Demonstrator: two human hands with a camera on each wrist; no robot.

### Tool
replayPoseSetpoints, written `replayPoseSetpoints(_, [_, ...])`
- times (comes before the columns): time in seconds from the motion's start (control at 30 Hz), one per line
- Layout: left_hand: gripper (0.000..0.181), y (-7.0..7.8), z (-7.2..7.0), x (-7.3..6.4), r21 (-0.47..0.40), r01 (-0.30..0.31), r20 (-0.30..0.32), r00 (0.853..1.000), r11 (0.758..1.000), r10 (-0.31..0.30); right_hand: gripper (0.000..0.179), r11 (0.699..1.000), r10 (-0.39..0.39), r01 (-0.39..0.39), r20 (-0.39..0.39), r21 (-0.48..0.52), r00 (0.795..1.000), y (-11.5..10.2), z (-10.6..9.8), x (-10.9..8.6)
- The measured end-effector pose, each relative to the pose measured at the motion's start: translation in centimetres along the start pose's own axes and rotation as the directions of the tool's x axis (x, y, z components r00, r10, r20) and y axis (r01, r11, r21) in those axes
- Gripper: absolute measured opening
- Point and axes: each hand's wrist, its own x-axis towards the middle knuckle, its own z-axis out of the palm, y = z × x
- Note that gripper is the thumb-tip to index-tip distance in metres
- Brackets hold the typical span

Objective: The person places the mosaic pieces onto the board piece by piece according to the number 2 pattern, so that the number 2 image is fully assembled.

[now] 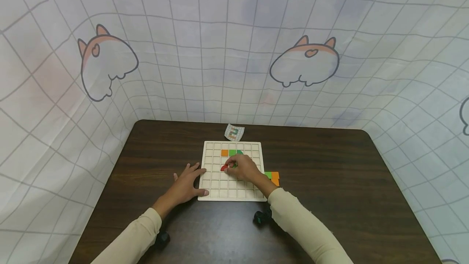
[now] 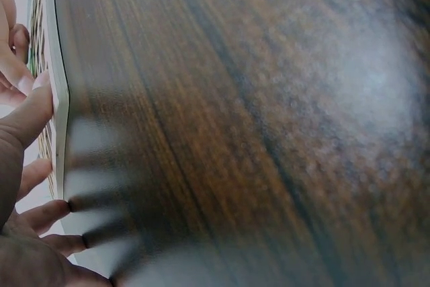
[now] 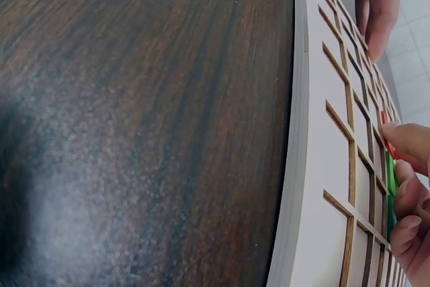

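Observation:
A pale gridded board lies on the dark table. My left hand rests at its left edge, fingers spread, with the thumb on the lower left corner area. Over the middle of the grid, my right hand pinches a red piece with rounded edges between thumb and fingers, low at the squares. In the right wrist view the red piece sits beside a green piece. An orange square, a green square and a darker green piece form a row above, partly covered by the right hand.
Green and orange tiles lie against the board's right side, partly behind the right wrist. Beyond the board's far edge is a small card with a coloured pattern. A white gridded curtain surrounds the table.

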Motion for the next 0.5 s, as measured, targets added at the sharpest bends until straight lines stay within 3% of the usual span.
replayPoseSetpoints(0.5, [0.079,0.1,0.2,0.0,0.014,0.014,-0.007,1.000,1.000,-0.014,0.025,0.998,-0.066,0.066,-0.009,-0.006,0.998,0.7,-1.2,-1.2])
